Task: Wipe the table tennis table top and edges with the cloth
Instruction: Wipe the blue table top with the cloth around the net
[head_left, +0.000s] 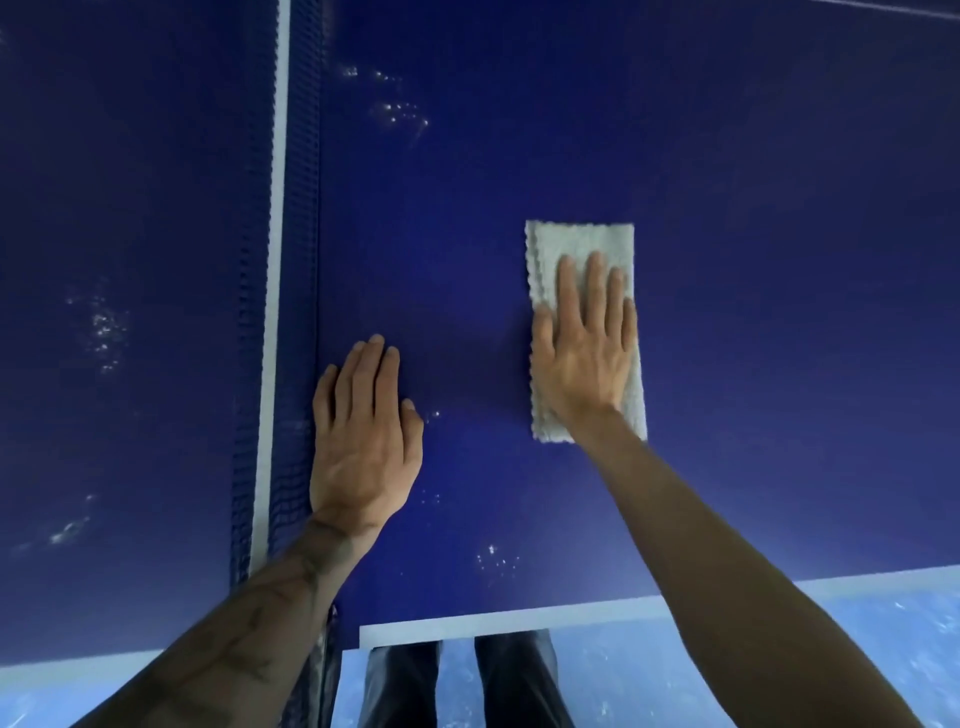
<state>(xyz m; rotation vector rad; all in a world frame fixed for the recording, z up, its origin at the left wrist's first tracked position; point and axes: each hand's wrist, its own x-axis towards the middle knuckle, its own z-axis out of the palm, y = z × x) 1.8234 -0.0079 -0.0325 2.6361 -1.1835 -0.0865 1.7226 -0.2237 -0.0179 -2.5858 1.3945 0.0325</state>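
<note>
A folded white cloth (571, 249) lies flat on the dark blue table tennis table (753, 312), right of centre. My right hand (587, 343) presses down on the cloth with straight fingers, covering its lower half. My left hand (363, 431) rests flat on the bare table top, fingers straight, just right of the net (298, 260). The net runs from near to far with a white band along its top. Pale dust specks (400, 111) dot the surface beyond my left hand and near the front edge.
The white-lined near edge of the table (493, 623) crosses the bottom of the view. Below it are my dark trouser legs (457, 680) and a light blue floor (779, 649). More dust specks (104, 327) lie on the half left of the net.
</note>
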